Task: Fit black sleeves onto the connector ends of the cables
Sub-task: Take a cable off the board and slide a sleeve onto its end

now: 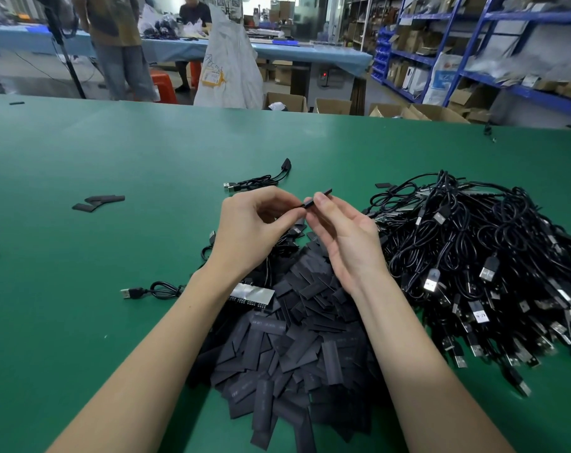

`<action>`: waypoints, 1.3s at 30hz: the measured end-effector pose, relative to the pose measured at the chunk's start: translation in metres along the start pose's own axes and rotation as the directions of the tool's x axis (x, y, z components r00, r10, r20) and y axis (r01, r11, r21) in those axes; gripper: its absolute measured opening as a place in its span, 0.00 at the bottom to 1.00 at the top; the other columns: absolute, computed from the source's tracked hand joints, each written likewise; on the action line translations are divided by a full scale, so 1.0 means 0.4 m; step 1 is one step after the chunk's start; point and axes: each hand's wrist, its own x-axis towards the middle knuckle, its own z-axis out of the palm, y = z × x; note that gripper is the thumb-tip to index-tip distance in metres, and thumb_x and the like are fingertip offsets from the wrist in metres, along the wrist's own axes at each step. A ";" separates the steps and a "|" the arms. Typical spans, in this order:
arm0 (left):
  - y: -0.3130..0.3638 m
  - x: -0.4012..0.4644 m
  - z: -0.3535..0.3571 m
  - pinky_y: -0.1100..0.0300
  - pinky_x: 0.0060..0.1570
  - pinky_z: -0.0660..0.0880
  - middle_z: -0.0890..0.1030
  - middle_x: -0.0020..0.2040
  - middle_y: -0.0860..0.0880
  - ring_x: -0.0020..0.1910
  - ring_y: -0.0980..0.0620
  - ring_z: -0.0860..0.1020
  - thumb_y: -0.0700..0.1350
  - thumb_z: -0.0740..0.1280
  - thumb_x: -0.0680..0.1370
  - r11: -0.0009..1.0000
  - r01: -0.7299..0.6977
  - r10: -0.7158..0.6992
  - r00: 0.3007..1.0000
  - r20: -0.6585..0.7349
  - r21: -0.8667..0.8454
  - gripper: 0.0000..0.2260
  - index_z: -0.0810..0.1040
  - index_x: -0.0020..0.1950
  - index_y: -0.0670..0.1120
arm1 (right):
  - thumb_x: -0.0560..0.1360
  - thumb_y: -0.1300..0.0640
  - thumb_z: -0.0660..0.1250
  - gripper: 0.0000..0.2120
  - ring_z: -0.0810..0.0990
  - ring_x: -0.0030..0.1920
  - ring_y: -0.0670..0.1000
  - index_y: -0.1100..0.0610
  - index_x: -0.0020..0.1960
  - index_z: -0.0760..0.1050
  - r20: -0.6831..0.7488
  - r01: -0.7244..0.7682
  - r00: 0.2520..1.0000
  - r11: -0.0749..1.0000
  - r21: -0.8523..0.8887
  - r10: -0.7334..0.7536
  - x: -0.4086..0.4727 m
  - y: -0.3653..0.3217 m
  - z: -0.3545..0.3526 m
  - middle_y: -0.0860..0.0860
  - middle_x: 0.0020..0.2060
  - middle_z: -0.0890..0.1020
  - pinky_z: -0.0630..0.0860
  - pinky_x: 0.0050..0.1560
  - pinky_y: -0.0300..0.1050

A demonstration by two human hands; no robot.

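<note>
Nearest, sleeves [297, 348] heaped on table [81, 256]; cables [480, 256] piled right. Above heap: left hand [254, 223] pinching cable end, right hand [339, 233] pinching sleeve [320, 195] (raised, edge-on). Mid-fit, apparently. Next: steady alignment, sliding sleeve fully over connector. Beyond, finished cable [258, 181].

We are in a warehouse-style assembly workshop. Blue steel shelving [493, 60] at the upper right holds cartons and bagged stock; open cardboard boxes [333, 106] line the floor behind our green worktop [81, 256]. At the top of the frame, blue-covered tables [310, 52] carry more goods, with other workers [121, 44] beside them.
</note>
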 end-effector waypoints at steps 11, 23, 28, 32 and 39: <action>0.006 -0.001 0.002 0.65 0.42 0.79 0.86 0.38 0.58 0.38 0.61 0.83 0.43 0.78 0.73 0.999 0.005 -0.003 0.999 -0.049 0.050 0.02 0.87 0.45 0.48 | 0.77 0.65 0.71 0.08 0.87 0.42 0.49 0.56 0.55 0.83 -0.111 0.101 0.989 0.995 -0.015 -0.102 -0.017 0.006 0.026 0.55 0.45 0.87 0.82 0.45 0.39; 0.001 0.000 0.003 0.70 0.42 0.75 0.86 0.40 0.56 0.39 0.60 0.83 0.43 0.78 0.73 1.000 0.006 -0.007 1.000 0.023 0.028 0.05 0.85 0.47 0.47 | 0.76 0.66 0.73 0.08 0.85 0.43 0.48 0.57 0.53 0.84 -0.138 0.120 0.983 0.993 -0.021 -0.122 -0.014 0.009 0.028 0.56 0.44 0.86 0.82 0.45 0.39; -0.009 0.012 -0.046 0.60 0.51 0.78 0.87 0.42 0.49 0.42 0.55 0.83 0.46 0.75 0.77 0.984 0.177 -0.161 0.926 0.341 -0.016 0.04 0.85 0.51 0.49 | 0.77 0.67 0.71 0.12 0.86 0.44 0.47 0.54 0.58 0.80 -0.121 0.157 0.980 0.988 0.005 -0.156 -0.010 0.003 0.018 0.54 0.42 0.88 0.82 0.47 0.40; -0.008 0.023 -0.091 0.66 0.50 0.76 0.87 0.43 0.48 0.43 0.54 0.82 0.45 0.66 0.83 0.975 0.197 -0.128 0.877 0.463 -0.104 0.08 0.85 0.54 0.45 | 0.78 0.66 0.70 0.13 0.86 0.50 0.50 0.56 0.61 0.79 -0.069 0.154 0.986 0.988 0.030 -0.151 -0.003 -0.005 0.003 0.55 0.47 0.88 0.81 0.49 0.40; 0.036 0.084 -0.081 0.65 0.40 0.72 0.84 0.40 0.53 0.35 0.56 0.74 0.45 0.67 0.83 0.996 0.091 -0.076 0.922 0.381 -0.021 0.07 0.86 0.52 0.47 | 0.82 0.43 0.63 0.20 0.85 0.56 0.57 0.56 0.66 0.75 -0.050 0.049 0.998 0.999 0.013 -0.048 0.007 -0.020 -0.041 0.56 0.56 0.86 0.83 0.52 0.47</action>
